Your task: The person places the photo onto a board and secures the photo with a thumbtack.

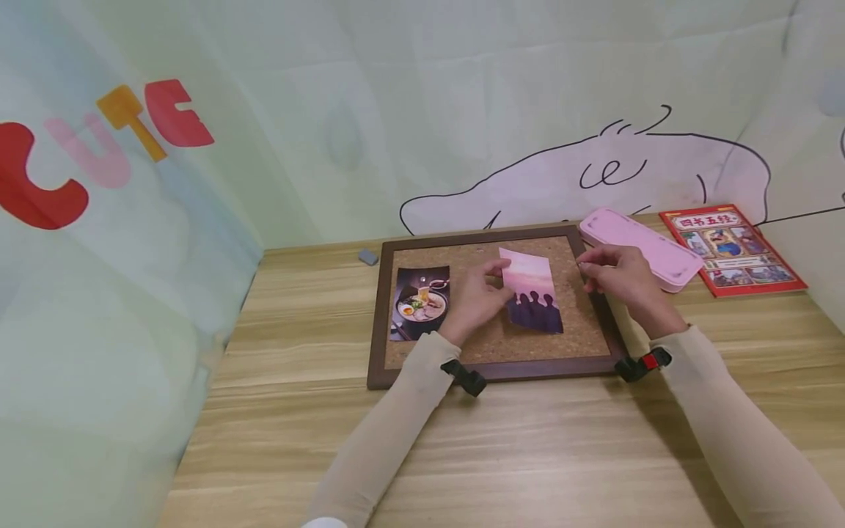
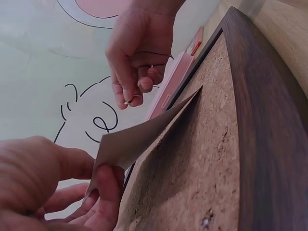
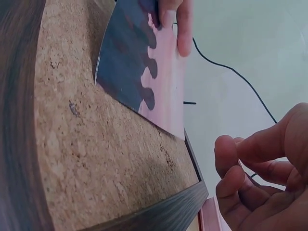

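Observation:
My left hand (image 1: pixel 478 297) pinches the left edge of a photo (image 1: pixel 533 312) with a pink sky and dark silhouettes of people. The photo tilts above the corkboard (image 1: pixel 584 330), its lower edge close to or on the cork. Above the board's right side is my right hand (image 1: pixel 620 279), thumb and fingertips together. In the left wrist view a tiny pale push pin (image 2: pixel 127 102) shows between those fingertips, and another pale speck shows among the curled fingers. A ramen photo (image 1: pixel 421 304) lies on the board's left, with a small pale pin head near its top.
The board's dark wooden frame (image 1: pixel 488 370) lies on the wood-grain table (image 1: pixel 297 352). A pink pencil case (image 1: pixel 640 246) touches its upper right corner, beside a red book (image 1: pixel 733 249). A small grey block (image 1: pixel 367 257) sits left of the board. A printed cloth (image 1: pixel 370 110) hangs behind.

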### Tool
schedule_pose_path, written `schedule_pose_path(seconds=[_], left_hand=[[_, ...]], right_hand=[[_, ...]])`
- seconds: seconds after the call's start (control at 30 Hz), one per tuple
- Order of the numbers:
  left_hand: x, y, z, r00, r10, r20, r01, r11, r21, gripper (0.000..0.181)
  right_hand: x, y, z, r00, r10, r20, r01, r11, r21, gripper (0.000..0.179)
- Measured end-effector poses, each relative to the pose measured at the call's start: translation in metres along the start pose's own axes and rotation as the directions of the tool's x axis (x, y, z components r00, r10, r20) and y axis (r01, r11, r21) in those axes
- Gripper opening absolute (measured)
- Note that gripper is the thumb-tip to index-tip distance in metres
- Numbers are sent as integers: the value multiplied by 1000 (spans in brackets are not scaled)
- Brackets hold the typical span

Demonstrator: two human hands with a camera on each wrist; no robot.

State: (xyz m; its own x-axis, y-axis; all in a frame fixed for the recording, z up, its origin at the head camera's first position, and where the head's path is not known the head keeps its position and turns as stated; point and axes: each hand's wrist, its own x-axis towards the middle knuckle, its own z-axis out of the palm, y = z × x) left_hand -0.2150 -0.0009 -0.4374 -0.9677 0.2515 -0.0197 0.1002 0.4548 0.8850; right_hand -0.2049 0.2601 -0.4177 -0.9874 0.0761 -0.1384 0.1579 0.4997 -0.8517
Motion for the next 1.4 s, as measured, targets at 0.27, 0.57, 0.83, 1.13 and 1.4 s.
schedule_pose_path(seconds=[0.27,0.57,0.83,1.13,1.4], left_hand=[[8,-4,7,1000,26,10,-27,999,46,52],[8,-7,12,998,51,21,-53,988,147,50],[6,-5,16,994,95,47,-105,941,321,52],[4,-4,20,991,88,96,-122,881,458,53],[15,-21,28,985,134,106,-166,894,416,51]], right_hand=[[2,-2,2,999,-33,5,33,999,41,27],[6,-3,4,999,-35,19,35,999,39,28],[9,-7,5,999,-42,28,41,999,15,30],[11,-13,10,997,-41,68,42,999,-18,31],[17,-17,15,994,-43,99,44,999,-2,31]])
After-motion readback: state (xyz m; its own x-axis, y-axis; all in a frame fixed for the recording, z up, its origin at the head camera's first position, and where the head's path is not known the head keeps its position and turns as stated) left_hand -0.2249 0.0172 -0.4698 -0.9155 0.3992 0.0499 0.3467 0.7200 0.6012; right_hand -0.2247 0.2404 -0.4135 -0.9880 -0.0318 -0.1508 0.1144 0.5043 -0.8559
